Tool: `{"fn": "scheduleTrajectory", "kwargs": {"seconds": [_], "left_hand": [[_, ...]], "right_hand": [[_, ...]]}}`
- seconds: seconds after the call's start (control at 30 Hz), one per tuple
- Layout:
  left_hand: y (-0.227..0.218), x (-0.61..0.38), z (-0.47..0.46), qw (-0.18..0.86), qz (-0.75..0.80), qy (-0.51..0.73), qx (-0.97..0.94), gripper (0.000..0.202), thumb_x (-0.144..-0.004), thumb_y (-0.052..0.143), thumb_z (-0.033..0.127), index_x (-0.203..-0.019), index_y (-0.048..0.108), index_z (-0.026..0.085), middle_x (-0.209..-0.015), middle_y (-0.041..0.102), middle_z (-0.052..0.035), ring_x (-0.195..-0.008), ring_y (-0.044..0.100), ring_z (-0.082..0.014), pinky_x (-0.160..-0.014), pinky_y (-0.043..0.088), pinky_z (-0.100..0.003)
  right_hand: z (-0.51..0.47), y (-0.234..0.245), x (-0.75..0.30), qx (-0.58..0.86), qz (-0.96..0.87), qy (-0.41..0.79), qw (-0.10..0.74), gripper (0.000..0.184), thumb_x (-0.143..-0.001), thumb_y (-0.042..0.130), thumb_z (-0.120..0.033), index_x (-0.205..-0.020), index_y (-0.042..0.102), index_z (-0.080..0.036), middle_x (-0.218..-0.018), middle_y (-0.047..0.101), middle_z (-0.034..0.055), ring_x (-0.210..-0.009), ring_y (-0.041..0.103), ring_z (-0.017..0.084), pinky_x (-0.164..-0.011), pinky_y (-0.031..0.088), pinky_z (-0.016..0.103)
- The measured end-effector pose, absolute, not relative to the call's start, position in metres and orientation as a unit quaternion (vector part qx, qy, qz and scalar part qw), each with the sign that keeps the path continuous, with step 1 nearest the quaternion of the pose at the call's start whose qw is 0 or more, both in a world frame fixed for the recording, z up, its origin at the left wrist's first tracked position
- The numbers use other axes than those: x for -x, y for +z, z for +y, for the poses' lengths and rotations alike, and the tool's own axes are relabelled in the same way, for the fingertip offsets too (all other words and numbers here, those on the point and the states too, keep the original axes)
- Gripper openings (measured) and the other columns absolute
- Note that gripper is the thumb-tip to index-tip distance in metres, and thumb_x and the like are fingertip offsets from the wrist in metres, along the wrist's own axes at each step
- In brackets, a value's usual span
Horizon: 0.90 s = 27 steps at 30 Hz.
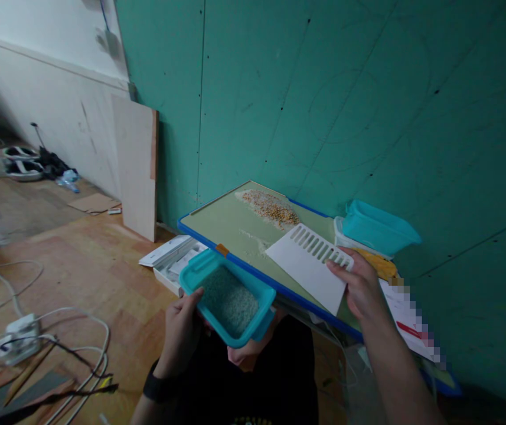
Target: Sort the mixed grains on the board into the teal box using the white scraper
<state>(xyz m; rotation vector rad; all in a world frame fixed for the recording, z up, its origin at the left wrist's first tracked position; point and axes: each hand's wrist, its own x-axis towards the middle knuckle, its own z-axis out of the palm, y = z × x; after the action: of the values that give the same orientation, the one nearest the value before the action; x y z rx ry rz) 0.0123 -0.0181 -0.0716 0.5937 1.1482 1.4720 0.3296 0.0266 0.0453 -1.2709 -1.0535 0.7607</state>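
Below the table's front edge, my left hand (182,321) grips a teal plastic container (261,284) by its left side, thumb over the rim. Small pale grains (235,304) fill its lower part. My right hand (361,282) is closed around the slotted end of a flat white plastic scraper (303,274). The scraper is tilted above the green tabletop (211,218), and I cannot tell whether its edge touches it. Beyond it lies a spread pile of grains (268,208), yellow kernels mixed with paler ones. A thin pale scatter lies between pile and front edge.
Another teal container (379,227) stands at the table's right, by a yellow cloth-like item (376,264) and a paper sheet (412,321). An opened white box (168,271) sits left of the table. Cables and a power strip (20,336) lie on the floor; a green wall (323,100) rises behind.
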Motion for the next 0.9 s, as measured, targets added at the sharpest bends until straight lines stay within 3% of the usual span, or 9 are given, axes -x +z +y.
{"fn": "scheduleTrajectory", "kwargs": {"seconds": [0.17,0.27,0.47,0.9], "left_hand": [[-0.074,-0.011,-0.016,0.551,0.483,0.631,-0.255,0.055,-0.073,0.077,0.057,-0.036,0.057,0.022,-0.033,0.055,-0.0014,-0.027,0.047,-0.0133,-0.031,0.037,-0.025],[-0.069,-0.011,-0.016,0.549,0.489,0.629,-0.255,0.055,-0.070,0.078,0.057,-0.035,0.056,0.022,-0.032,0.054,-0.0013,-0.027,0.047,-0.0131,-0.031,0.037,-0.025],[-0.063,-0.011,-0.015,0.550,0.491,0.629,-0.247,0.050,-0.065,0.081,0.056,-0.036,0.056,0.023,-0.032,0.054,-0.0008,-0.027,0.047,-0.0147,-0.031,0.038,-0.028],[-0.067,-0.006,-0.012,0.542,0.489,0.635,-0.253,0.053,-0.072,0.079,0.055,-0.037,0.056,0.022,-0.033,0.053,0.0000,-0.028,0.048,-0.0132,-0.033,0.038,-0.025]], "right_hand": [[0.021,0.039,-0.358,0.579,-0.428,0.239,0.652,0.058,-0.053,0.094,-0.038,-0.103,0.072,-0.018,-0.091,0.077,0.0046,-0.080,0.069,0.023,-0.078,0.054,0.039],[0.027,0.035,-0.362,0.592,-0.430,0.225,0.643,0.056,-0.054,0.092,-0.039,-0.101,0.071,-0.018,-0.087,0.077,0.0037,-0.077,0.068,0.023,-0.074,0.054,0.038],[0.045,0.033,-0.339,0.595,-0.477,0.270,0.588,0.053,-0.056,0.090,-0.042,-0.099,0.068,-0.019,-0.080,0.074,0.0012,-0.070,0.066,0.021,-0.062,0.051,0.032],[0.087,0.030,-0.278,0.538,-0.504,0.395,0.549,0.052,-0.054,0.089,-0.038,-0.098,0.067,-0.021,-0.083,0.073,0.0002,-0.076,0.067,0.021,-0.071,0.053,0.035]]}}
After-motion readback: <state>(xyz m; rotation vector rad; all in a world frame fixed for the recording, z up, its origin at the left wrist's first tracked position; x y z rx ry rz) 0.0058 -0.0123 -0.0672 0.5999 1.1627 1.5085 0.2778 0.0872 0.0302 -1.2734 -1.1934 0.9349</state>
